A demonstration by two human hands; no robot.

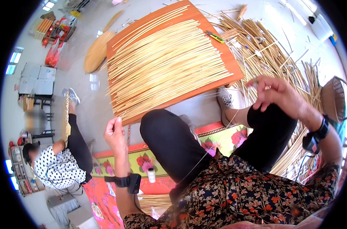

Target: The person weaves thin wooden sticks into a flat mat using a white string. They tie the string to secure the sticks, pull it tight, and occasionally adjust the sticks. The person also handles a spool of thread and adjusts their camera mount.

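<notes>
My left hand (115,133) is closed in a pinch beside the near left corner of a brown board (234,66). What its fingertips hold is too small to make out. Rows of pale, thin stalks (165,65) lie side by side across the board. Over my right knee, my right hand (274,95) is raised with bent fingers, thumb and forefinger together. A thin thread (198,97) stretches along the board's near edge towards this hand. Another length of thread slants up from my lap. A green-handled cutting tool (215,37) rests at the board's right side.
Loose stalks (268,49) are heaped on the floor to the right, near a woven basket (333,97). A flat oval woven piece (98,51) lies left of the board. A small white bottle (151,175) stands on flowered cloth (137,160). Another person (59,164) sits at the left.
</notes>
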